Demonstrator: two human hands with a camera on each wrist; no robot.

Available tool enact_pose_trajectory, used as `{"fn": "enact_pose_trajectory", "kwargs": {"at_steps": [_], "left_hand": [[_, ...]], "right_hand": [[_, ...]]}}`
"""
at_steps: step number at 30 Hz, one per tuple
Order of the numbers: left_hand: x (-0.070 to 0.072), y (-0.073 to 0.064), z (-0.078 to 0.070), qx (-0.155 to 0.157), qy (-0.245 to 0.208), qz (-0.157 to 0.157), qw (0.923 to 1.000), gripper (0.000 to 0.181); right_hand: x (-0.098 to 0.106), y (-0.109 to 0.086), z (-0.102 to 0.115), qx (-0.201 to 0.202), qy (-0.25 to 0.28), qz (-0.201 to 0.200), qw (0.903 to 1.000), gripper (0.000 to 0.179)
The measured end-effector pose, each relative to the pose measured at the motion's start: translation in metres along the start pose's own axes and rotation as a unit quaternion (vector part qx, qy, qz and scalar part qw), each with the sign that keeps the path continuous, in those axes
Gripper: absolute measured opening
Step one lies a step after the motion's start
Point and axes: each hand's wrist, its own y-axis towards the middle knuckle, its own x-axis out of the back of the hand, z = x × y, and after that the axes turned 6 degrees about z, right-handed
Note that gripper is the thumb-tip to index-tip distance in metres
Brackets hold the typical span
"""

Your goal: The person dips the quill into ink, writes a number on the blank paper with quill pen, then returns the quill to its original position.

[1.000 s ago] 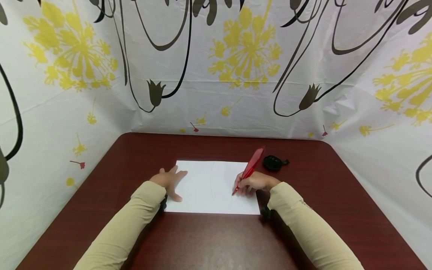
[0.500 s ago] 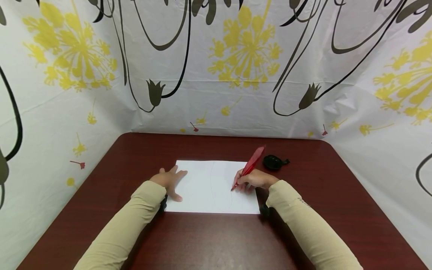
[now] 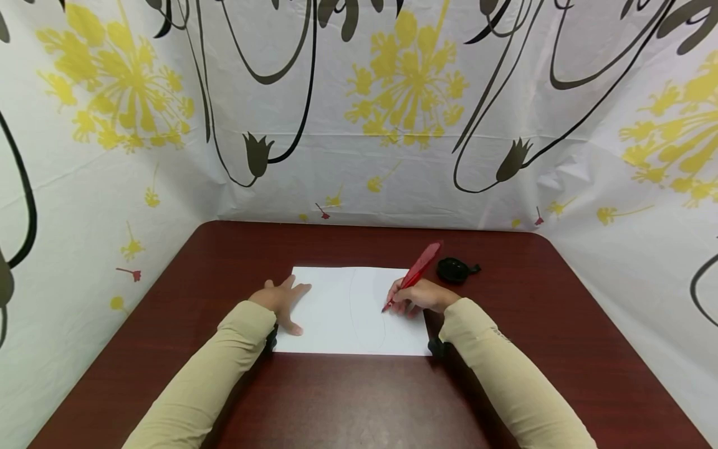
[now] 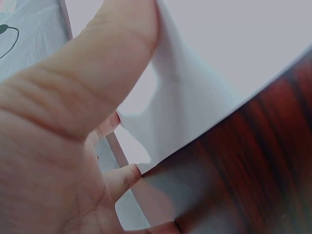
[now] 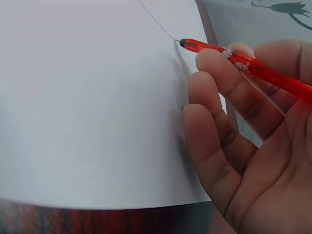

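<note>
Red pen [image 3: 417, 269] in the right hand [image 3: 424, 295], its tip on white paper [image 3: 325, 312]

The pen slants over the right part of the sheet, its point down toward the middle and its broader top leaning away to the far right; thumb and index finger pinch the barrel near its tip, and the other fingers of that hand are bent beneath it, close to the paper. In the right wrist view a thin drawn line [image 5: 157, 21] runs right to the dark tip, and small printed figures show on the barrel; seen from the head, the faint line makes a tall U, its left side reaching the far edge.

The left hand [image 3: 277, 299] is spread wide over the sheet's left edge, thumb and fingers apart, gripping nothing; the paper lies flat on a dark red-brown surface [image 3: 348, 399]; a small black object [image 3: 453, 270] sits just beyond the right hand; beige sleeves [image 3: 196, 368] cover both arms; white cloth [image 3: 336, 168] with yellow and dark flower prints hangs behind.
</note>
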Motion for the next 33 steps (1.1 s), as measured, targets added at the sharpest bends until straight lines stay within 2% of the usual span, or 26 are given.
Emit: {"fn": "enact_pose_trajectory", "kwargs": {"at_steps": [16,27,33], "left_hand": [[0.003,-0.011,-0.007,-0.002,-0.008,-0.006,0.9999,0.102],[0.007,-0.008,-0.007,-0.005,-0.004,-0.006,1.0000,0.103],[0.005,-0.005,-0.006,0.003,-0.006,0.006,1.0000,0.104]], "right_hand": [[-0.003,0.007,-0.005,0.015,0.017,-0.028,0.9994,0.017],[-0.006,0.009,0.003,0.007,0.006,-0.062,0.9980,0.017],[-0.009,0.012,0.002,0.005,0.016,-0.055,0.9983,0.016]]}}
